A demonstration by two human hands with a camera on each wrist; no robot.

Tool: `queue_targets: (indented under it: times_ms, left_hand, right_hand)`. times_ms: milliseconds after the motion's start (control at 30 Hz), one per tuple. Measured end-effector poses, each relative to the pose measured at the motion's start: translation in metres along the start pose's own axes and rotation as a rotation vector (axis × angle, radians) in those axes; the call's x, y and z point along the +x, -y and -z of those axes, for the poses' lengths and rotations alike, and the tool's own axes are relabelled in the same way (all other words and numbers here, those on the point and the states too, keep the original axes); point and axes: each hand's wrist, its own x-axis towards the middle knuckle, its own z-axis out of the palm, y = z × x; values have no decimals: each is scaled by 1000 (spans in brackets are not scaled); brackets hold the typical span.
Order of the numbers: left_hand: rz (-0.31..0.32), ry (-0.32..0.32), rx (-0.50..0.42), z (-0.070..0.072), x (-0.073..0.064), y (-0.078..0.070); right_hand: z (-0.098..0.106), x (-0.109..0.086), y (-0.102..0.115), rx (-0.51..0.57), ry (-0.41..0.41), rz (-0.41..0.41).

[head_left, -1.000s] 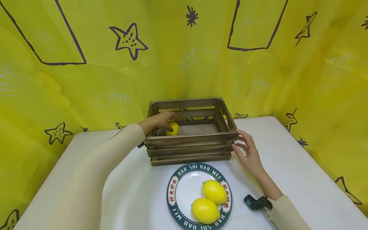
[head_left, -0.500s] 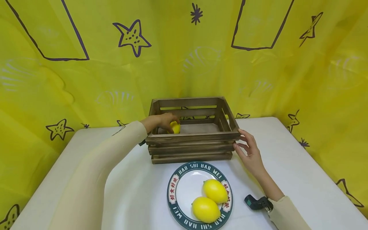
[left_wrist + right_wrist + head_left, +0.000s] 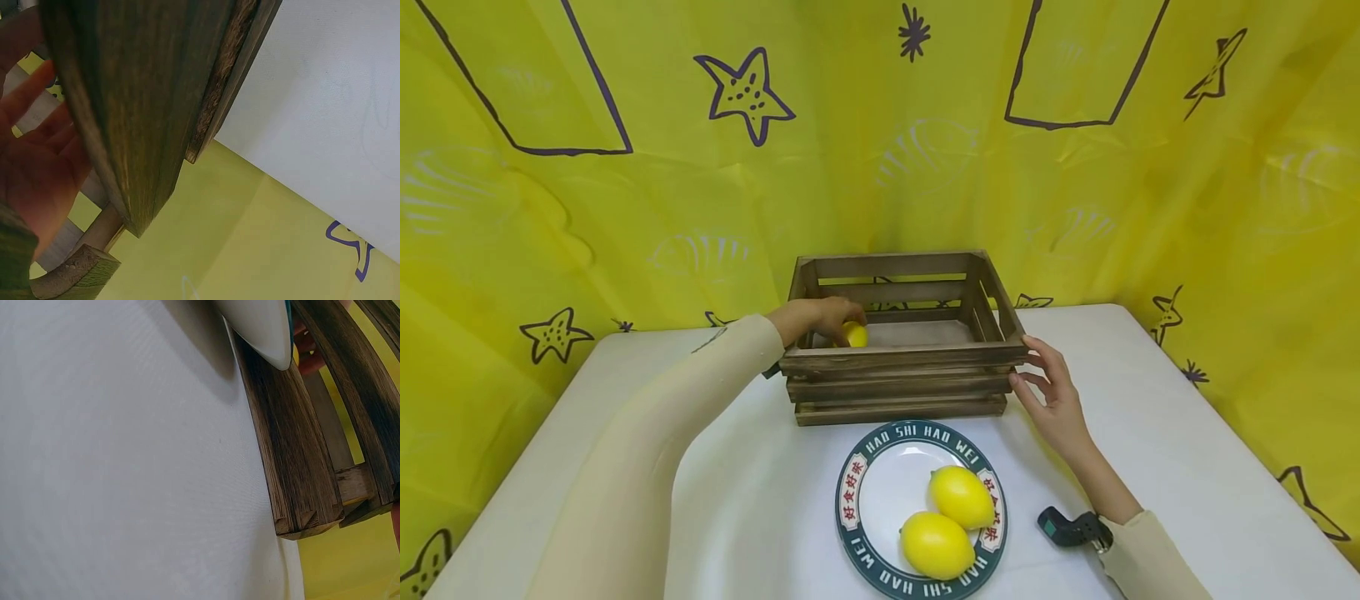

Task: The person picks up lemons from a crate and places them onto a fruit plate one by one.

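Observation:
A brown slatted wooden crate [image 3: 898, 360] stands at the back of the table. My left hand [image 3: 831, 317] reaches over its left side, fingers curled round a lemon [image 3: 856, 335] low inside the crate. Between the slats [image 3: 137, 106] in the left wrist view, part of that hand [image 3: 40, 165] shows, but the lemon is hidden there. My right hand [image 3: 1054, 400] holds the crate's front right corner, fingertips at the top rail and thumb lower down. Two more lemons, one farther back [image 3: 962, 497] and one nearer [image 3: 936, 546], lie on a green-rimmed white plate [image 3: 880, 500].
The plate sits just in front of the crate, and its edge [image 3: 262, 331] shows close to the slats in the right wrist view. A white table [image 3: 737, 517] carries everything. Directly behind hangs a yellow patterned curtain [image 3: 850, 183]. A black device [image 3: 1072, 528] is on my right wrist.
My left fingers have closed round the lemon inside the crate, and the hand has sunk slightly. The right hand keeps its place at the corner. The view has shifted a little.

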Motion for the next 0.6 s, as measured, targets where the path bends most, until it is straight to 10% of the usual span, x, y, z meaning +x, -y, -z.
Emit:
queue_targets:
  times_ms: [600]
  left_hand:
    - [54,142,-47,-3,-5,0]
  right_hand:
    - [0,0,2,-18,2,-9]
